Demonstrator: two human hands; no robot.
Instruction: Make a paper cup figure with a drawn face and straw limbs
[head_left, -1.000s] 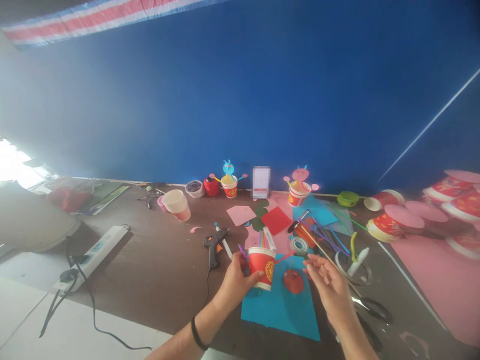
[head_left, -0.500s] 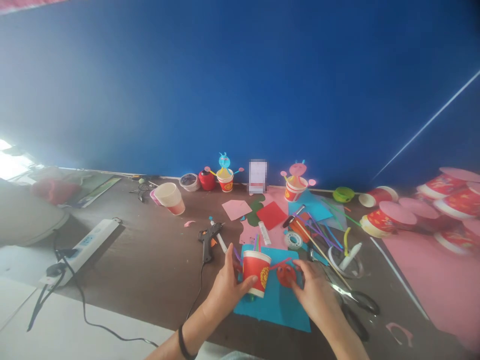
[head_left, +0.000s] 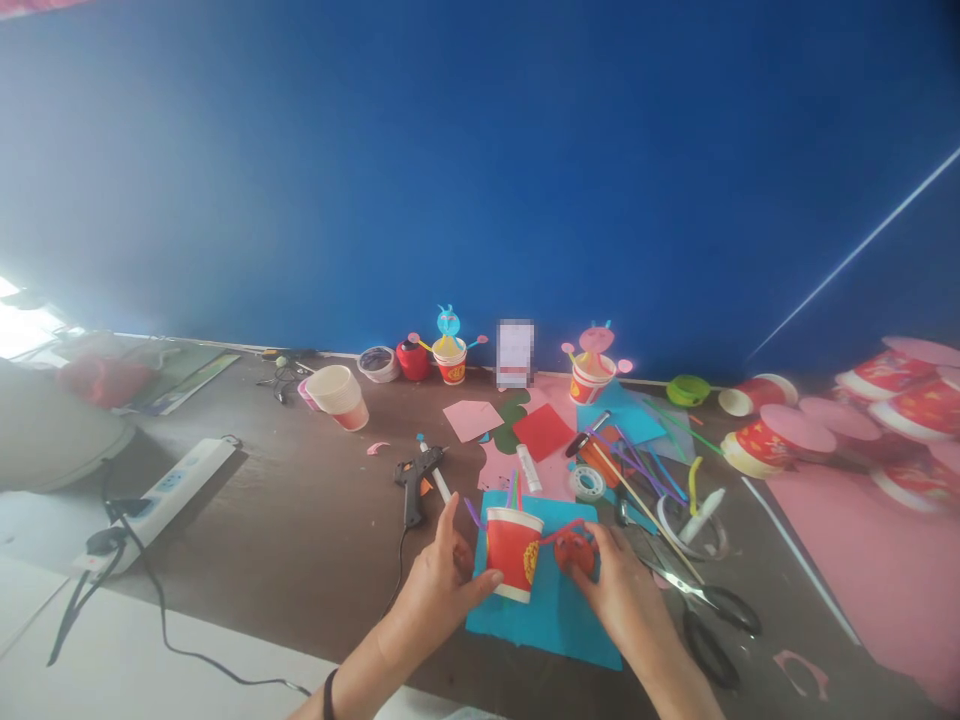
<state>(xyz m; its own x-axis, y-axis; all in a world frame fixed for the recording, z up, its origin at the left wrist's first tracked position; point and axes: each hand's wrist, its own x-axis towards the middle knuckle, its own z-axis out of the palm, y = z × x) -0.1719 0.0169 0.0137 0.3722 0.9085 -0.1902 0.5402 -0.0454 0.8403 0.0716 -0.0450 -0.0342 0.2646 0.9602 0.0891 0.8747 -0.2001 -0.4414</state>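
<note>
A red and white paper cup with a gold emblem stands slightly tilted on a blue sheet. Coloured strips rise from its mouth, a purple one sticks out on its left, and a red one on its right. At the cup's left side is my left hand, fingers apart, its thumb tip against the cup's lower edge. My right hand pinches a red paper disc with small marks like a face, beside the cup. Some of its fingers are hidden.
A glue gun lies left of the sheet, its cord running forward. Scissors, a tape roll and strips lie right. Two cup figures stand at the back. A power strip is far left; decorated cups are right.
My left thumb has drawn back from the cup's front to its edge, and the cup sits slightly lower. My right hand stays at the red disc, which has shifted a little.
</note>
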